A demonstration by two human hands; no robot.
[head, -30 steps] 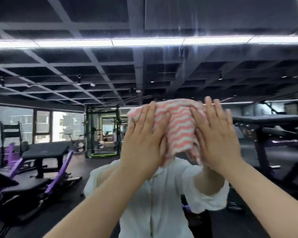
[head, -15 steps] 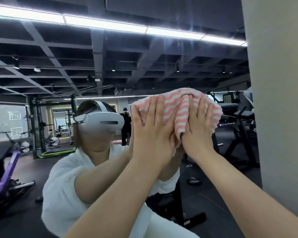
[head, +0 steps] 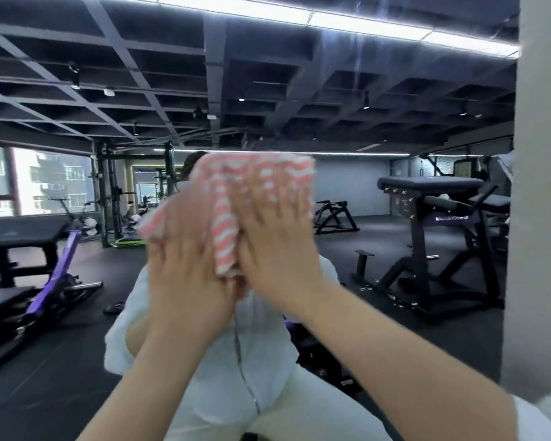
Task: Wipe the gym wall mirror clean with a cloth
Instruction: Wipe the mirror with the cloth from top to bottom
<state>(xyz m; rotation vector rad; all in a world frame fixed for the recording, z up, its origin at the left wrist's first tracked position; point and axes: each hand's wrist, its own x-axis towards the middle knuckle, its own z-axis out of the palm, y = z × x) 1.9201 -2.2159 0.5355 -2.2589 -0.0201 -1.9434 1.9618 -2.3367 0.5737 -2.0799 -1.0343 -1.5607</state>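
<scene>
We press the pink-striped cloth (head: 236,198) flat on the mirror (head: 363,100) with both hands, left hand (head: 185,262) and right hand (head: 277,246), fingers straight. The mirror's right edge meets a pale wall (head: 541,186) near the cloth; open glass spreads left and above.

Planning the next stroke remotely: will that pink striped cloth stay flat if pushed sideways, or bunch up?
Likely to bunch: the cloth looks soft and already hangs in folds between the left hand and right hand. It probably slides easily on the mirror; flat palms should keep it spread.
</scene>
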